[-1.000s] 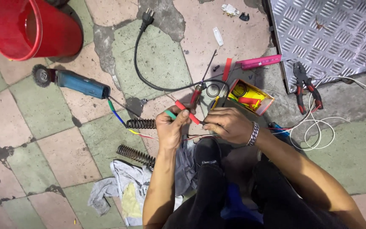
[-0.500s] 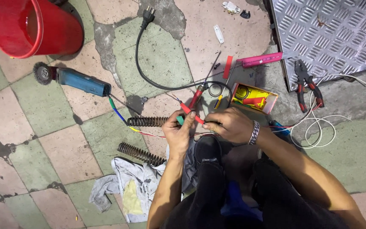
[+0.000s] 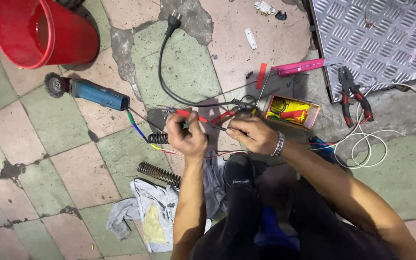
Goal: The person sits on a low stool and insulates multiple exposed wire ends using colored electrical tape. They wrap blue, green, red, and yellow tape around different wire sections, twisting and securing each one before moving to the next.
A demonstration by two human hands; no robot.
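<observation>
Fingers of the left hand (image 3: 186,136) close on a red-handled tool (image 3: 193,115) whose long axis runs rightward to the right hand (image 3: 251,135), whose fingers pinch thin wires just above the floor (image 3: 73,159).

Bucket (image 3: 44,31) red. Grinder body (image 3: 95,94) blue. Metal plate (image 3: 376,38) silver, diamond tread. Floor tiles (image 3: 34,159) chequered pale green and pink. Pliers (image 3: 355,101) red-and-black handled. Small box (image 3: 292,110) yellow inside.
</observation>
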